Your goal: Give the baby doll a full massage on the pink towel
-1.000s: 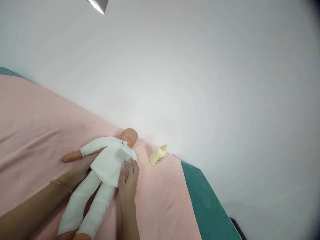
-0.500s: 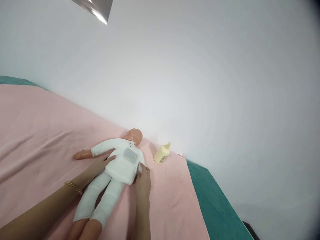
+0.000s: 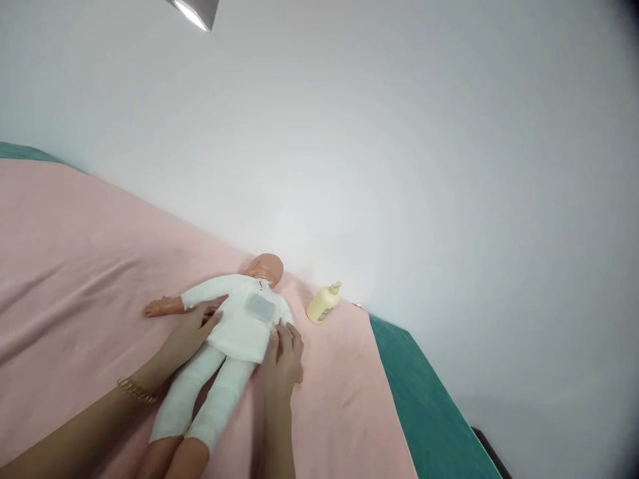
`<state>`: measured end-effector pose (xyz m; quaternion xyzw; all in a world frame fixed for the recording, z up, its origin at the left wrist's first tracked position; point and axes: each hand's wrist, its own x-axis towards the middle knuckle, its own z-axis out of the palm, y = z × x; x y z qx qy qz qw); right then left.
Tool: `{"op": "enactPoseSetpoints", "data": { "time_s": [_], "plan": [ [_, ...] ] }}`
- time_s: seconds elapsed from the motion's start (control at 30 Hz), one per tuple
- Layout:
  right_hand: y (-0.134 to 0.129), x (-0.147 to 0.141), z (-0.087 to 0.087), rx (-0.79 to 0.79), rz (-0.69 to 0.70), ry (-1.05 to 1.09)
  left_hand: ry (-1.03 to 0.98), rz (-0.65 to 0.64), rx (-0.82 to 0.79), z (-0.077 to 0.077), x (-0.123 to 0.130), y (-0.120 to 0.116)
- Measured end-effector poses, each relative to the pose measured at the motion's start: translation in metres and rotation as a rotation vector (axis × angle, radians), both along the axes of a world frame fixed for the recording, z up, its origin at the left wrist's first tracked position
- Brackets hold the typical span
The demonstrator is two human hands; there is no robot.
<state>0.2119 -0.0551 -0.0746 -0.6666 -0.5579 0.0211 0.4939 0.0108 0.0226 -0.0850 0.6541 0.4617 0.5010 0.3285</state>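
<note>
A doll [image 3: 244,332] in a white long-sleeved shirt and white trousers lies on its back on a pink sheet. Its shirt has a grey rectangle on the chest. My left hand [image 3: 192,332] lies along the shirt's left side, below the sleeve, with fingers stretched and the thumb apart. On the other side, my right hand [image 3: 284,352] has bent fingers at the shirt's edge, thumb and forefinger close together on the cloth. It covers much of the doll's sleeve on that side, and the doll's small hand shows just beyond it.
A pale yellow pump bottle [image 3: 323,303] stands on the pink sheet [image 3: 344,386], right of the doll's head. Green covering [image 3: 424,386] shows past the sheet's right edge. A white wall [image 3: 399,166] rises behind, and a lamp [image 3: 197,13] hangs at the top.
My left hand has slid slightly left, away from the middle of the shirt. My right hand has shifted over the sleeve, and the doll's hand beside it has come into view.
</note>
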Motion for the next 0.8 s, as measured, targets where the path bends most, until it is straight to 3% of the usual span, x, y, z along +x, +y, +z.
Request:
{"op": "enactPoseSetpoints", "data": {
  "time_s": [0.13,0.23,0.33,0.4,0.8],
  "plan": [
    [-0.014,-0.031,0.006,0.082,0.206,0.038,0.025,0.057,0.078,0.005,-0.004,-0.006],
    [-0.016,-0.037,0.007,0.122,0.265,-0.009,0.073,-0.1,0.241,0.01,-0.003,-0.011],
    [-0.014,-0.033,0.005,0.112,0.256,0.003,0.106,-0.305,0.277,0.012,0.0,-0.014],
    [-0.011,-0.03,0.004,0.087,0.236,0.032,0.108,-0.367,0.253,0.011,0.001,-0.013],
    [-0.002,-0.029,0.002,0.005,0.208,0.08,0.232,-0.421,0.285,0.002,0.004,-0.002]
  ]
}}
